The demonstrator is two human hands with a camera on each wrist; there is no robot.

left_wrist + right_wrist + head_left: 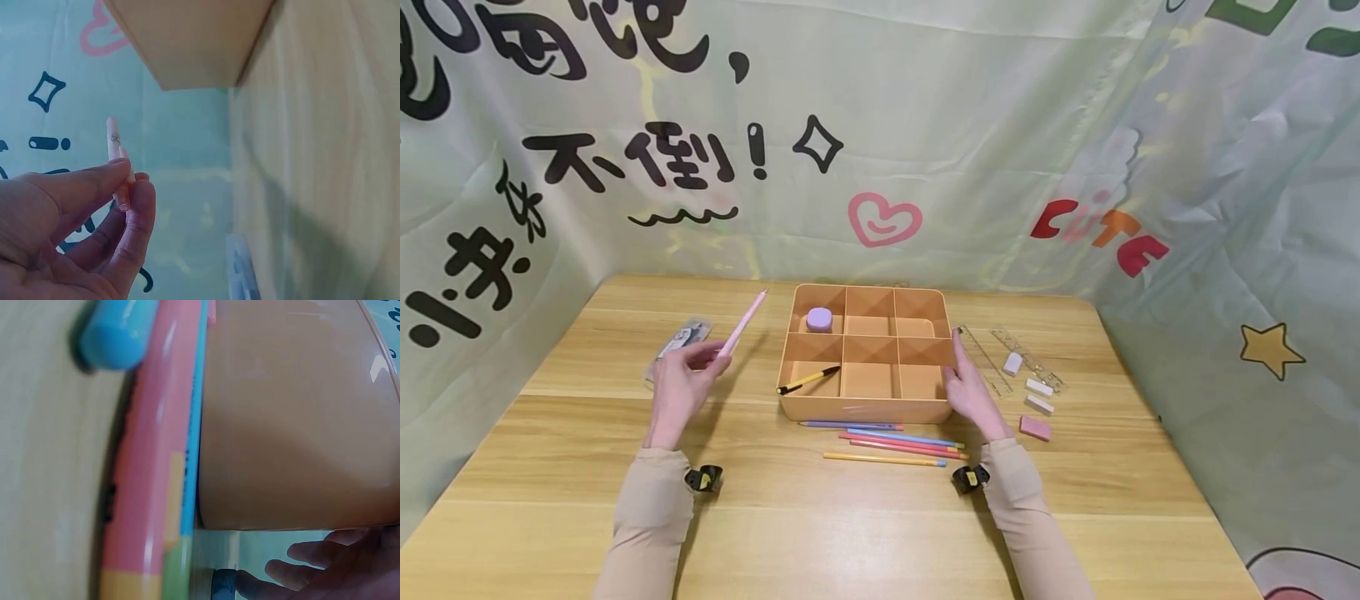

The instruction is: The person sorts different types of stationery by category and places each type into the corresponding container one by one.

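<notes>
left of the divided tray (865, 409), packet (694, 330) partly hidden behind the left hand (685, 387), print too small to read; right of tray, markings on clear rulers (986, 360) illegible; in front, pink pencil (139, 512) cut off by right wrist view's edges.

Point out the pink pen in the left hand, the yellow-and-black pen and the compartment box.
Pink pen (744, 323): head view, on the middle of its barrel.
Yellow-and-black pen (808, 381): head view, on its yellow barrel.
Compartment box (865, 410): head view, on its outer front wall.
</notes>
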